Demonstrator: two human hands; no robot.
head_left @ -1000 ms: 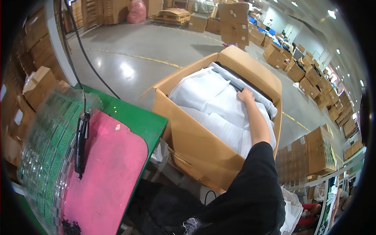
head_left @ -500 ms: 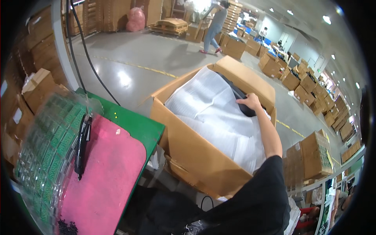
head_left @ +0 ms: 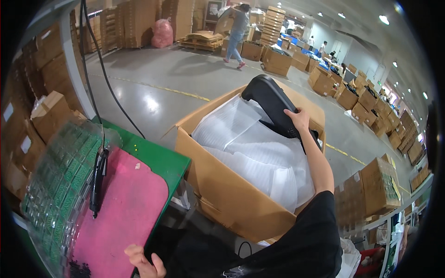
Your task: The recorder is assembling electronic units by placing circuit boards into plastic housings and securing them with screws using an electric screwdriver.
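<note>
My right hand [head_left: 299, 119] is closed on the edge of a long black moulded plastic part [head_left: 278, 104] with a curved, hooked far end. The part rises tilted out of an open cardboard box [head_left: 232, 194], and its lower end is still inside. White foam sheet [head_left: 250, 146] fills most of the box beside it. At the lower edge, over the front corner of the pink mat [head_left: 130, 204], my left hand [head_left: 146, 264] holds nothing; its fingers are loosely bent and the thumb stands apart.
A black electric screwdriver [head_left: 98, 185] hangs by a cable above the mat on the green table [head_left: 162, 150]. Clear trays with green pieces [head_left: 60, 180] stand at its left, small black screws [head_left: 79, 269] in front. Another person [head_left: 238, 34] walks beyond the box; many cartons [head_left: 345, 95] stand right.
My right hand has pulled the black part up out of the box, so more of it shows. My left hand has come into view at the lower edge. The distant person has moved left.
</note>
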